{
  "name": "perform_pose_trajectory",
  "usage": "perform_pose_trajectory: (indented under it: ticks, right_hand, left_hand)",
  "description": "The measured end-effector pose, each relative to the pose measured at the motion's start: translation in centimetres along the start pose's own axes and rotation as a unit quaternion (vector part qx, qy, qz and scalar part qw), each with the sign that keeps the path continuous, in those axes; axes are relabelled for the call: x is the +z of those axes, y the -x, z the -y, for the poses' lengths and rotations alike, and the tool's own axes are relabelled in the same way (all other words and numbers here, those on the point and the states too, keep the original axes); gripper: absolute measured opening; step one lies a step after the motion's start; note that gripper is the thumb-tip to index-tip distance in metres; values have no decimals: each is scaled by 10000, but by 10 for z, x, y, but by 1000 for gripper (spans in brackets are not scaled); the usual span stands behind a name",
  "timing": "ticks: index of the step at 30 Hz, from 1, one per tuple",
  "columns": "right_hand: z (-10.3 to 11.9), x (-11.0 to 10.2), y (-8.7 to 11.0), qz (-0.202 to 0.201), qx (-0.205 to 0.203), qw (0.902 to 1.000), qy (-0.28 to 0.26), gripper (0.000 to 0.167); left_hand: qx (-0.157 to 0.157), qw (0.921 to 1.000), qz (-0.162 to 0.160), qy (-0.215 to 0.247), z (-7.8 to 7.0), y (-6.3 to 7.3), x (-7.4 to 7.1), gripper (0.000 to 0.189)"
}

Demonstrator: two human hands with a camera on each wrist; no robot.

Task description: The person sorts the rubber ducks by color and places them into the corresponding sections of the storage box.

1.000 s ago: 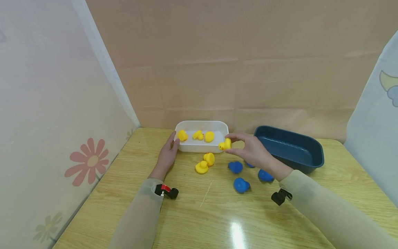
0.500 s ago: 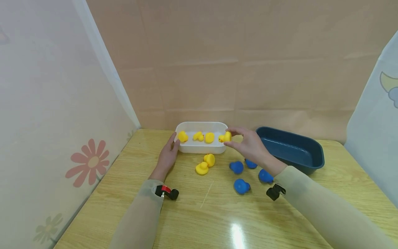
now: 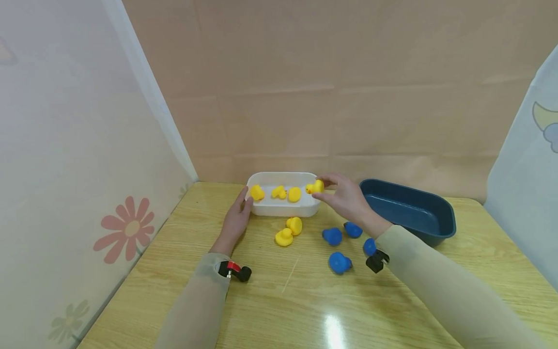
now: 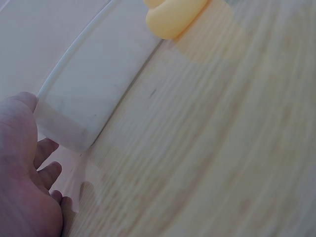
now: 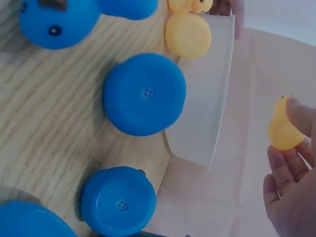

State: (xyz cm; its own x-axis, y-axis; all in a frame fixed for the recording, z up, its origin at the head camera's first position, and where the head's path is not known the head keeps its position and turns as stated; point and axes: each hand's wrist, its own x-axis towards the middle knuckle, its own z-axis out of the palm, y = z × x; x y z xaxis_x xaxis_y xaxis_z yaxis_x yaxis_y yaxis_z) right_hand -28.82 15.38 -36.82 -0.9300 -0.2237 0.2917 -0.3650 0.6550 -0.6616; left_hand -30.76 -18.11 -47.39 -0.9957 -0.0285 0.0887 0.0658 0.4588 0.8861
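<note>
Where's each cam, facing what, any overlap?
Head: on the head, facing forward and down at white tray and dark tray; left hand, right hand, sleeves show.
Left wrist: on that wrist, facing white tray's side and table; left hand at left edge.
Right wrist: on that wrist, facing blue ducks; right hand at right, part of left hand at top.
Shared: head and right wrist show the pinched yellow duck.
</note>
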Motion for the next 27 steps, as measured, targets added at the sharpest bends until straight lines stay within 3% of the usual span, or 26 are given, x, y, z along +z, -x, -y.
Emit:
perform_pose_trajectory:
  ticks: [20,27]
  right_hand:
    - [-21,10,-22,-102,498,9986,-119,54]
    - [-21,13,-29,-58,487,9986,-201,55]
  left_hand:
    - [48,9999,-7,-97,1,0,1,65]
    - [57,9999,-14,-91,3,-2,1,64]
